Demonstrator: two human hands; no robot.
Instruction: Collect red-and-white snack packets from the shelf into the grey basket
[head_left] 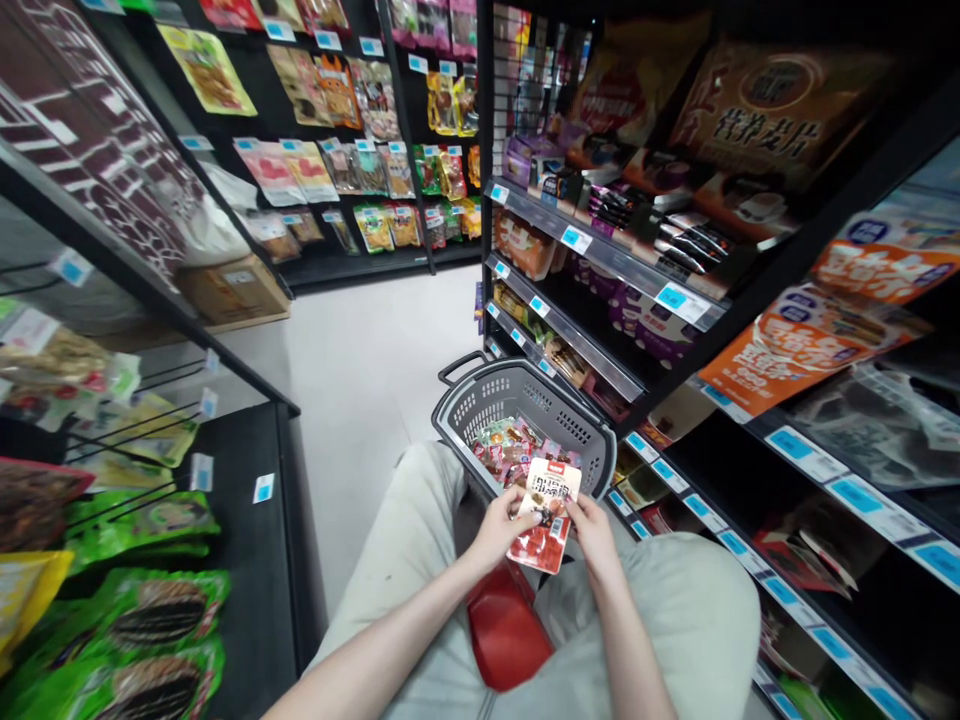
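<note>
A red and cream snack packet [549,540] with dark lettering is held upright between both hands, above my lap. My left hand [504,522] pinches its left edge, thumb lying across the front. On the opposite edge, my right hand [592,528] grips it with the fingers partly behind. Just beyond the packet stands a grey shopping basket [525,378] with slotted walls. Several small colourful packets [504,445] lie inside it, some hidden by the held one. Below the hands, a smooth red surface [510,630] shows between my knees.
Shelves of packaged food [630,290] rise close on the right, with price tags along their edges. At the left, a low rack holds green seed bags [150,610]. A cardboard box [236,290] sits farther back by the wall shelves. Pale floor [352,350] runs between them.
</note>
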